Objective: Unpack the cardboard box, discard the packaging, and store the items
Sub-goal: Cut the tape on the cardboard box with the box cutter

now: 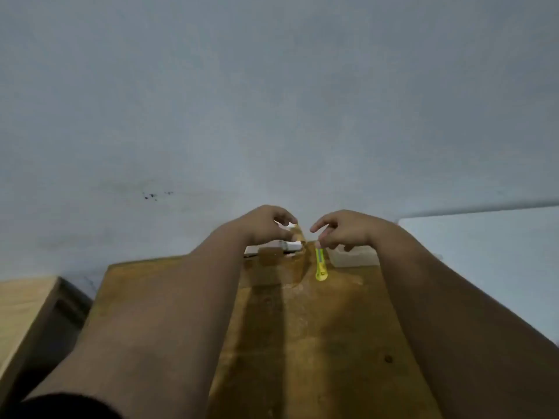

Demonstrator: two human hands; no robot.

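Observation:
A brown cardboard box point(302, 322) fills the lower middle of the head view, its top running away from me. At its far edge my left hand point(266, 225) pinches a strip of brown packing tape point(299, 237) that is lifted off the box. My right hand point(344, 229) is close beside it, and a yellow-green utility knife point(320, 264) hangs down from its fingers over the box top. Both forearms reach across the box. What lies inside the box is hidden.
A plain grey wall point(272, 101) fills the upper view. A light wooden piece of furniture point(24, 309) stands at the lower left beside the box. A pale flat surface point(490, 261) lies to the right. Something white point(290, 246) shows just beyond the box's far edge.

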